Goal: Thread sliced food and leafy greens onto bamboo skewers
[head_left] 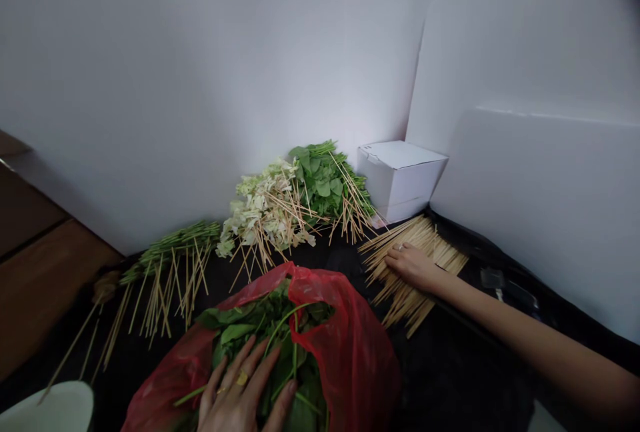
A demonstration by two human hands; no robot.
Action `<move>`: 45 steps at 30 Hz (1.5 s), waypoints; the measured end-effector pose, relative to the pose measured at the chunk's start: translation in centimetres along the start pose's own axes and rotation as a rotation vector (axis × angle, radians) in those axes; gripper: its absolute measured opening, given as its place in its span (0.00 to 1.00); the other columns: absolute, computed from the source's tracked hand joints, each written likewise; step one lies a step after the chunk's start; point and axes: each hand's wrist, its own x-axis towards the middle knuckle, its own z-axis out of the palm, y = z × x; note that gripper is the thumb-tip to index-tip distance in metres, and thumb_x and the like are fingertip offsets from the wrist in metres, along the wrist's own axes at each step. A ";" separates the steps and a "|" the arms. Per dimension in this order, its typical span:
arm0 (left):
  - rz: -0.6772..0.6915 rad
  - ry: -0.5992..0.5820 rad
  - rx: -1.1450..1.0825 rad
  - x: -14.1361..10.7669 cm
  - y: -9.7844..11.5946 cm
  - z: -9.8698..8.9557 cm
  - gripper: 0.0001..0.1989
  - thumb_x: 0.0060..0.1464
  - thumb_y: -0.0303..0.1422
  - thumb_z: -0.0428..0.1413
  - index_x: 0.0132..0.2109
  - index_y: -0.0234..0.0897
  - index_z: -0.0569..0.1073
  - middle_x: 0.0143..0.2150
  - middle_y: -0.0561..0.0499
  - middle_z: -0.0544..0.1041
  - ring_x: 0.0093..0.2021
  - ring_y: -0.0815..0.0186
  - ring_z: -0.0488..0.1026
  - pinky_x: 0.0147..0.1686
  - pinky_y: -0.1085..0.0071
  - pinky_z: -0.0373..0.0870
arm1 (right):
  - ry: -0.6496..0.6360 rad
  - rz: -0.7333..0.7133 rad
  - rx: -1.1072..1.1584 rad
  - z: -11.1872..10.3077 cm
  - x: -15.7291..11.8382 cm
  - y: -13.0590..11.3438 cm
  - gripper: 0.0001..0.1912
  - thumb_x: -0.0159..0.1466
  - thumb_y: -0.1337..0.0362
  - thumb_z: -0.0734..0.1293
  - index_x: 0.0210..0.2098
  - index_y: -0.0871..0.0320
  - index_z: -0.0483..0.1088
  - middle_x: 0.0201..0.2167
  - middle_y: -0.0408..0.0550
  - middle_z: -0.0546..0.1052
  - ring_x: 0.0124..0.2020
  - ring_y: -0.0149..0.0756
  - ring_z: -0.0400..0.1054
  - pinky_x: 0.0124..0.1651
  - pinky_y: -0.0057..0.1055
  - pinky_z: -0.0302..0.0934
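My left hand (245,382) lies with its fingers spread on the green leaves (280,339) inside a red plastic bag (355,345). Rings show on its fingers, and it grips nothing visible. Over to the right, my right hand (410,264) rests on a pile of bare wooden skewers (450,252). Its fingers are bent down onto the skewers; whether a skewer is between the fingertips is hidden.
Skewered green stalks (180,242) lie at the left, pale cabbage skewers (265,209) and leafy green skewers (323,182) by the wall. A white box (405,179) stands behind the skewer pile. A pale bowl (53,409) sits at the lower left.
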 end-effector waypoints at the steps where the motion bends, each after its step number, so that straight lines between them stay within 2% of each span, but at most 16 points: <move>1: -0.013 0.024 0.003 0.1 0.3 0.0 0.19 0.61 0.39 0.51 0.55 0.46 0.78 0.53 0.49 0.83 0.52 0.52 0.78 0.54 0.56 0.65 | 0.012 -0.015 -0.019 0.1 -0.1 0.0 0.12 0.70 0.58 0.67 0.45 0.61 0.72 0.44 0.49 0.76 0.43 0.38 0.72 0.48 0.42 0.69; 4: -0.026 0.030 0.014 0.2 0.7 0.0 0.18 0.62 0.40 0.51 0.54 0.44 0.78 0.52 0.48 0.83 0.52 0.52 0.78 0.55 0.56 0.63 | 0.043 -0.053 -0.067 0.0 -0.4 0.1 0.12 0.70 0.58 0.67 0.45 0.61 0.72 0.42 0.48 0.76 0.41 0.37 0.72 0.47 0.40 0.69; 8: -0.043 -0.025 0.000 0.3 1.0 -0.3 0.17 0.61 0.41 0.55 0.55 0.44 0.77 0.53 0.48 0.82 0.55 0.51 0.77 0.56 0.55 0.62 | 0.076 -0.088 -0.129 0.2 -0.5 0.0 0.08 0.70 0.62 0.67 0.42 0.61 0.72 0.39 0.46 0.75 0.40 0.36 0.72 0.46 0.39 0.68; 13: -0.134 -0.116 0.002 0.3 1.8 -0.7 0.18 0.60 0.40 0.58 0.56 0.43 0.76 0.57 0.46 0.80 0.60 0.50 0.74 0.59 0.51 0.61 | 0.128 -0.177 -0.177 1.3 0.0 -0.5 0.03 0.68 0.70 0.65 0.38 0.61 0.72 0.35 0.46 0.75 0.36 0.37 0.70 0.43 0.36 0.64; 17: -0.185 -0.149 -0.021 0.5 2.7 -1.3 0.17 0.61 0.39 0.57 0.56 0.43 0.76 0.56 0.46 0.80 0.61 0.50 0.73 0.60 0.48 0.61 | 0.211 -0.253 -0.185 1.9 0.0 -0.4 0.09 0.65 0.76 0.61 0.35 0.60 0.71 0.33 0.52 0.76 0.32 0.40 0.69 0.40 0.37 0.58; 26: -0.240 -0.148 -0.082 0.9 3.6 -2.0 0.17 0.62 0.38 0.58 0.56 0.43 0.76 0.58 0.45 0.79 0.61 0.47 0.72 0.60 0.41 0.63 | 0.357 -0.277 -0.170 1.0 -0.2 -0.7 0.10 0.63 0.77 0.60 0.35 0.59 0.69 0.30 0.49 0.75 0.29 0.40 0.67 0.37 0.35 0.54; 29: -0.264 -0.162 -0.120 0.8 3.7 -2.1 0.16 0.62 0.39 0.57 0.56 0.43 0.76 0.58 0.44 0.79 0.62 0.46 0.71 0.60 0.38 0.62 | 0.420 -0.244 -0.138 -0.3 -0.8 -0.6 0.09 0.63 0.76 0.60 0.35 0.58 0.69 0.31 0.49 0.75 0.30 0.39 0.68 0.37 0.34 0.56; 32: -0.297 -0.135 -0.210 0.4 3.6 -2.3 0.16 0.63 0.39 0.57 0.55 0.46 0.77 0.59 0.46 0.78 0.63 0.46 0.69 0.61 0.37 0.59 | 0.530 -0.190 -0.111 -3.2 -1.6 -1.5 0.09 0.68 0.71 0.58 0.38 0.59 0.69 0.33 0.50 0.74 0.31 0.38 0.69 0.36 0.34 0.59; 34: -0.341 -0.070 -0.316 0.0 3.6 -2.4 0.14 0.64 0.38 0.55 0.55 0.48 0.77 0.60 0.47 0.77 0.65 0.48 0.67 0.63 0.38 0.58 | 0.668 -0.146 -0.086 -5.9 -2.0 -4.0 0.11 0.71 0.69 0.58 0.49 0.62 0.68 0.40 0.55 0.75 0.36 0.40 0.70 0.39 0.35 0.61; 35: -0.375 -0.024 -0.381 -0.2 3.5 -2.5 0.14 0.65 0.39 0.53 0.53 0.48 0.78 0.61 0.47 0.77 0.65 0.48 0.67 0.64 0.40 0.58 | 0.795 -0.123 -0.013 -7.4 -2.0 -5.8 0.13 0.70 0.69 0.59 0.52 0.62 0.68 0.43 0.56 0.76 0.38 0.41 0.71 0.41 0.36 0.63; 37: -0.469 0.074 -0.515 -0.4 3.5 -3.0 0.15 0.67 0.39 0.49 0.49 0.47 0.80 0.59 0.47 0.78 0.65 0.50 0.67 0.64 0.43 0.59 | 0.942 -0.218 0.097 -10.2 -1.8 -10.5 0.15 0.69 0.72 0.60 0.55 0.61 0.66 0.44 0.55 0.77 0.41 0.41 0.71 0.44 0.35 0.63; 38: -0.523 0.111 -0.577 -0.4 3.4 -3.5 0.17 0.68 0.39 0.47 0.46 0.46 0.81 0.58 0.47 0.79 0.64 0.51 0.68 0.63 0.45 0.61 | 0.939 -0.279 0.152 -11.4 -1.5 -12.9 0.17 0.69 0.74 0.59 0.55 0.60 0.66 0.44 0.53 0.77 0.41 0.39 0.72 0.42 0.34 0.63; 39: -0.571 0.130 -0.632 -0.2 3.3 -4.1 0.18 0.68 0.40 0.47 0.43 0.45 0.82 0.56 0.47 0.80 0.62 0.51 0.70 0.62 0.47 0.63 | 0.863 -0.352 0.239 -12.3 -1.1 -15.1 0.16 0.69 0.75 0.58 0.54 0.60 0.66 0.43 0.52 0.77 0.40 0.37 0.72 0.41 0.32 0.62; 41: -0.629 0.123 -0.706 0.5 2.7 -5.7 0.17 0.67 0.41 0.49 0.40 0.45 0.83 0.52 0.47 0.82 0.58 0.53 0.75 0.59 0.53 0.68 | 0.595 -0.471 0.353 -13.4 -0.2 -18.2 0.12 0.68 0.75 0.58 0.45 0.58 0.69 0.36 0.47 0.77 0.33 0.34 0.70 0.34 0.31 0.59; 43: -0.625 0.061 -0.713 1.9 1.8 -7.7 0.13 0.64 0.41 0.54 0.42 0.45 0.83 0.49 0.48 0.84 0.53 0.54 0.78 0.55 0.59 0.71 | 0.339 -0.498 0.418 -13.2 0.3 -19.3 0.08 0.65 0.74 0.59 0.38 0.57 0.67 0.33 0.44 0.76 0.31 0.34 0.69 0.32 0.32 0.55; 45: -0.576 -0.070 -0.642 3.8 0.9 -9.3 0.13 0.63 0.40 0.55 0.46 0.46 0.83 0.46 0.49 0.85 0.47 0.56 0.81 0.49 0.63 0.74 | 0.165 -0.491 0.493 -12.2 0.5 -18.8 0.07 0.63 0.74 0.61 0.34 0.56 0.66 0.30 0.42 0.75 0.30 0.33 0.68 0.32 0.31 0.53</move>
